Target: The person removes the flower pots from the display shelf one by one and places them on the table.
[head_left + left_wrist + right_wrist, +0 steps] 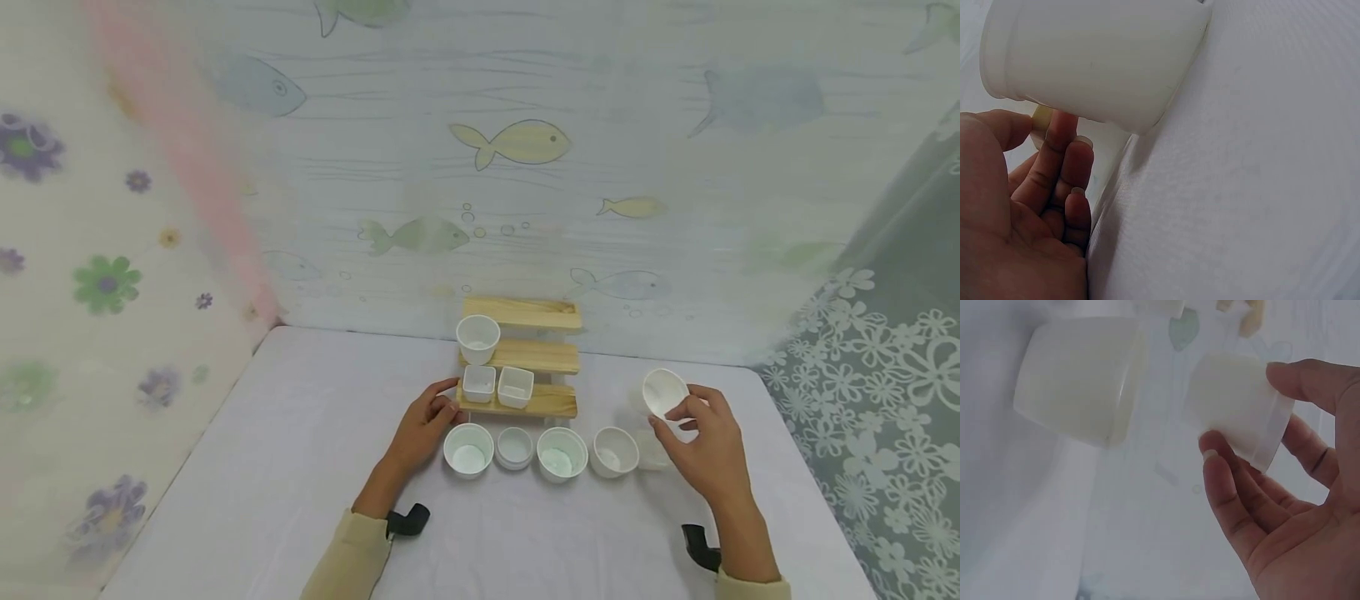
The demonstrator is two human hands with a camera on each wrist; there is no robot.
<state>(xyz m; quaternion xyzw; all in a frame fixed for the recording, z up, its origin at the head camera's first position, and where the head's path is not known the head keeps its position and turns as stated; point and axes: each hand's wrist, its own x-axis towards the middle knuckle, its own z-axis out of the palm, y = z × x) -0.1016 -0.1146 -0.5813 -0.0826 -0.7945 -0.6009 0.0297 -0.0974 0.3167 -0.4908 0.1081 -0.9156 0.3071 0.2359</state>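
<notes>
My right hand (711, 446) holds a small round white cup (663, 392) by its rim between thumb and fingers, raised over the table's right side. The right wrist view shows this cup (1229, 403) from its side, with the thumb on the rim and fingertips beneath. My left hand (422, 429) pinches the left end of the lowest board of a three-step wooden stand (551, 402). In the left wrist view, a white cup (1091, 56) partly hides the pinched wood end (1041, 119). Two square white cups (479, 382) stand on that lowest board.
A larger round white cup (478, 337) stands on the middle board's left end; the top board (521, 313) is behind it. Before the stand runs a row of several white cups (468, 450). A whitish square cup (654, 450) is at the row's right end. Behind rises a fish-patterned backdrop (420, 167).
</notes>
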